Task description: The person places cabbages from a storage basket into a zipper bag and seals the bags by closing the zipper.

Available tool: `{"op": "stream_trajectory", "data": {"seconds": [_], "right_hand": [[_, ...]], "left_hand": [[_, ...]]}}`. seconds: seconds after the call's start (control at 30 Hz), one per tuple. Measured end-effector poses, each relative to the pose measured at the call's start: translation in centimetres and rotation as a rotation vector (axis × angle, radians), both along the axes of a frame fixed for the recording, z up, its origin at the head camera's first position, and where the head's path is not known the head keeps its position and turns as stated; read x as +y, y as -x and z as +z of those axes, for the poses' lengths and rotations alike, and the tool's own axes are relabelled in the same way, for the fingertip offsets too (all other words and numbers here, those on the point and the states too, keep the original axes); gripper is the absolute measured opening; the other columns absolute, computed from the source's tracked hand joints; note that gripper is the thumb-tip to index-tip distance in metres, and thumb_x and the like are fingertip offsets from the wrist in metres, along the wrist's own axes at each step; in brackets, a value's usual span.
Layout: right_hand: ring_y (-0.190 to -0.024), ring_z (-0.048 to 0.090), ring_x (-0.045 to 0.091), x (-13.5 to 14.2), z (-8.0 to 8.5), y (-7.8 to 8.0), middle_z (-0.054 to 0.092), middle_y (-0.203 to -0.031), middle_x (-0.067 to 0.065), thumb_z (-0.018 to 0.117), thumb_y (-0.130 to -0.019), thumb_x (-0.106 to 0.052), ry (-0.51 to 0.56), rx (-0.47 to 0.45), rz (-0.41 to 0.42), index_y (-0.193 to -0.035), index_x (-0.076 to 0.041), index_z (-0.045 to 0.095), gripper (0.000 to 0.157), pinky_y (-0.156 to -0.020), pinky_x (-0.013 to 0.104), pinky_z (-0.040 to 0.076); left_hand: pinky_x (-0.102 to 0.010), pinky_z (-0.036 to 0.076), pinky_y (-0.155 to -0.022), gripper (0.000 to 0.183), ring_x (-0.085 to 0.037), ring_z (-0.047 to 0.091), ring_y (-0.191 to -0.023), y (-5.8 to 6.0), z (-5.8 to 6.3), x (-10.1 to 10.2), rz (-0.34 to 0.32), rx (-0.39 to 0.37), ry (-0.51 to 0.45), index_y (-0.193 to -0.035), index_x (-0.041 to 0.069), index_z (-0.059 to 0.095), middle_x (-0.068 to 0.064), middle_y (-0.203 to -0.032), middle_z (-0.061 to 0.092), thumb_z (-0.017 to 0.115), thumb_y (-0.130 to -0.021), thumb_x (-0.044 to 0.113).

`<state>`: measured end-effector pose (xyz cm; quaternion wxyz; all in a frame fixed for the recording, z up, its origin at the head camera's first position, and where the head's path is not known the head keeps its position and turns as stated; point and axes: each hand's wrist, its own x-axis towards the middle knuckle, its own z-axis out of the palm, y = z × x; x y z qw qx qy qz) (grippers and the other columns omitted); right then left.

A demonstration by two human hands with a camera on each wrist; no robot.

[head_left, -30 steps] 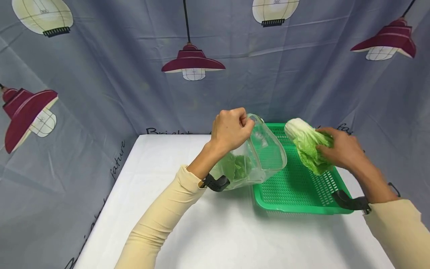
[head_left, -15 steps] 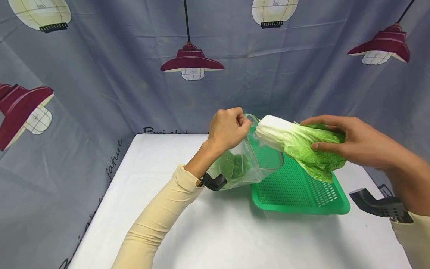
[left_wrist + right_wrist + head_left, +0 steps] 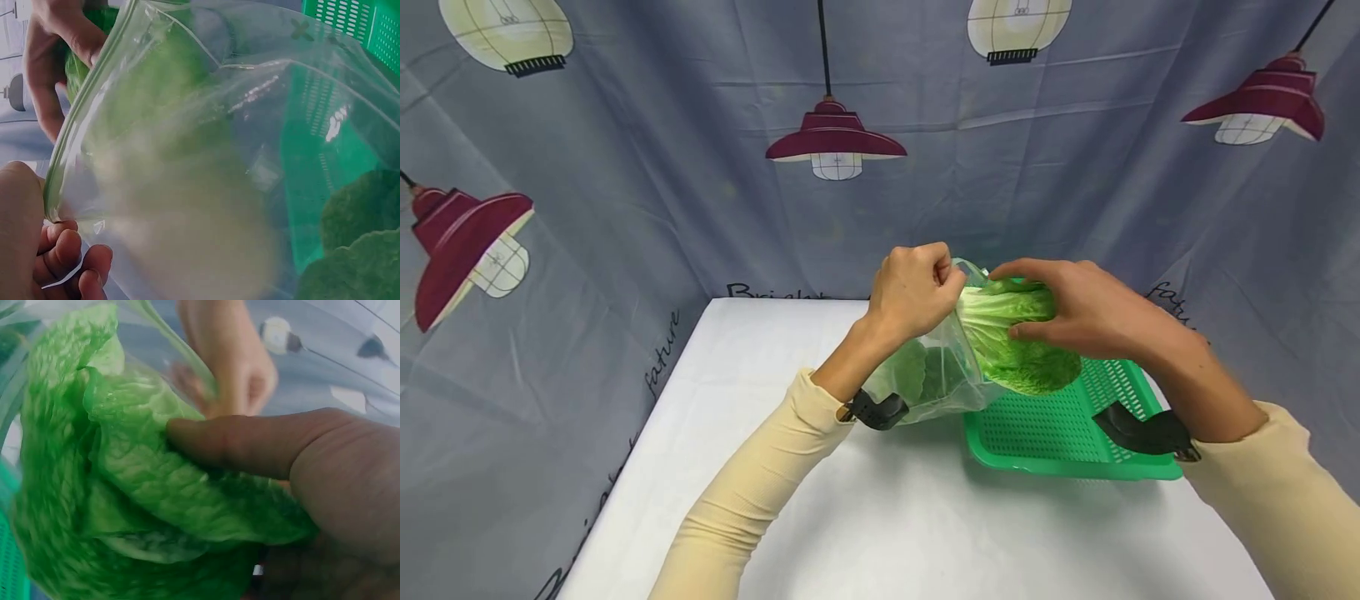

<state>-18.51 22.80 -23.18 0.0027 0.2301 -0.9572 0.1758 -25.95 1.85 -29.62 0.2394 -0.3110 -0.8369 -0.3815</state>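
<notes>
My left hand pinches the rim of a clear plastic bag, holding its mouth toward the right. Gripped at its leafy end by my right hand is a napa cabbage, whose leaves also fill much of the right wrist view. Its white base is inside the bag's mouth, showing pale through the plastic in the left wrist view. Dark green leafy vegetable lies deeper in the bag. My right thumb presses on the outer leaves.
A green perforated plastic basket stands on the white table under the cabbage and beside the bag. Behind the table hangs a grey curtain printed with lamps.
My right hand has lifted the cabbage from over the basket, turned its base to the left and moved it into the bag's mouth. The left hand stays at the rim.
</notes>
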Motion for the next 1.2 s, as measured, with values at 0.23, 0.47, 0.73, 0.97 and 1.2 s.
{"op": "stream_trajectory", "data": {"seconds": [0.23,0.47,0.73,0.97,1.2], "right_hand": [[-0.061,0.051,0.011,-0.6,-2.4,0.5,0.066,-0.120,0.003,0.078,-0.085,-0.020,0.011,0.018,0.119,-0.133,-0.012,0.059,0.052,-0.071,0.038,0.046],[-0.111,0.057,0.021,3.5,-3.8,-0.5,0.058,-0.132,0.005,0.056,-0.101,-0.026,0.352,0.052,-0.066,-0.139,-0.017,0.054,0.039,-0.086,0.032,0.045],[-0.091,0.066,0.019,6.8,-12.0,-1.1,0.050,-0.125,0.037,0.046,-0.103,-0.010,0.703,-0.419,-0.164,-0.137,0.015,0.039,0.043,-0.077,0.036,0.055],[-0.086,0.067,0.028,4.3,-14.2,-0.3,0.067,-0.101,0.014,0.050,-0.095,0.000,0.866,-0.638,-0.056,-0.119,0.002,0.058,0.025,-0.075,0.043,0.054],[-0.065,0.065,0.021,2.4,-10.9,1.4,0.065,-0.071,0.012,0.060,-0.095,-0.005,0.754,-0.408,-0.170,-0.090,0.005,0.065,0.012,-0.062,0.038,0.053]], "left_hand": [[-0.026,0.028,-0.044,0.027,-0.013,0.038,-0.042,-0.1,0.0,-0.1,-0.020,0.004,-0.013,-0.063,0.015,0.046,0.003,-0.051,0.043,0.052,-0.089,0.011],[-0.026,0.026,-0.045,0.027,-0.014,0.036,-0.042,-0.1,-0.1,-0.6,-0.016,0.016,-0.068,-0.063,0.013,0.046,0.001,-0.051,0.042,0.052,-0.089,0.008],[-0.026,0.026,-0.045,0.026,-0.014,0.036,-0.042,-0.2,-0.4,-1.9,0.017,0.012,-0.089,-0.063,0.013,0.047,0.001,-0.051,0.042,0.051,-0.088,0.009],[-0.027,0.029,-0.046,0.025,-0.015,0.038,-0.043,-0.1,-0.4,-2.8,0.039,0.006,-0.098,-0.063,0.013,0.049,0.002,-0.050,0.042,0.053,-0.087,0.009],[-0.027,0.031,-0.047,0.024,-0.013,0.040,-0.044,0.4,0.4,-4.9,0.100,0.027,-0.107,-0.061,0.013,0.051,0.002,-0.049,0.043,0.055,-0.084,0.009]]}}
